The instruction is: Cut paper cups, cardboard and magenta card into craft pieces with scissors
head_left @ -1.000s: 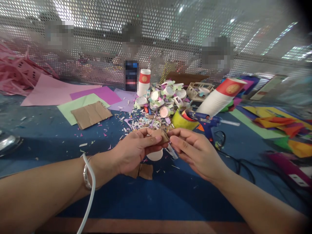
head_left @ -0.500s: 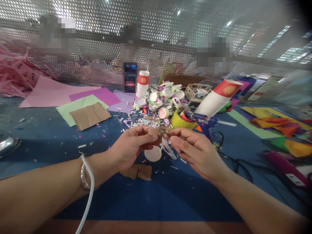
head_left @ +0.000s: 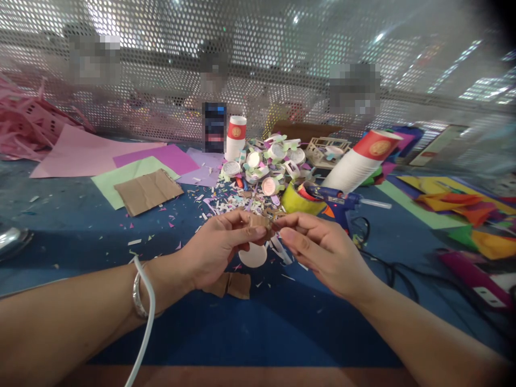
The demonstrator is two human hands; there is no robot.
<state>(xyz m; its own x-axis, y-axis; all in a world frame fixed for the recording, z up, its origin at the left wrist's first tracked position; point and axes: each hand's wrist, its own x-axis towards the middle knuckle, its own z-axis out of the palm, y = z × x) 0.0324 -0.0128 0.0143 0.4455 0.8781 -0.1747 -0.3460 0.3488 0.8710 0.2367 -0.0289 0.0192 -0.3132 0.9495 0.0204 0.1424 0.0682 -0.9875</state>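
My left hand (head_left: 217, 244) pinches a small piece of brown cardboard (head_left: 260, 221) between thumb and fingers. Against its right edge are the fingertips of my right hand (head_left: 322, 250), closed on a thin dark pointed tool, now mostly hidden; its exact kind cannot be made out. Under the hands lies a white paper disc (head_left: 253, 256) on the blue table. Two torn cardboard scraps (head_left: 238, 286) rest nearer to me, partly behind my left hand.
Behind the hands are paper clippings (head_left: 226, 204) and a heap of small paper crafts (head_left: 278, 153). Right of these, a blue glue gun (head_left: 341, 200) rests on a yellow-green ring (head_left: 296, 201), with stacked paper cups (head_left: 363, 161) behind. A cardboard sheet (head_left: 149, 192) lies left; black cables (head_left: 397, 269) run right.
My right hand has shifted slightly left, bringing the dark tool closer against the cardboard piece, so less of it shows. The cardboard has turned a little in my left hand.
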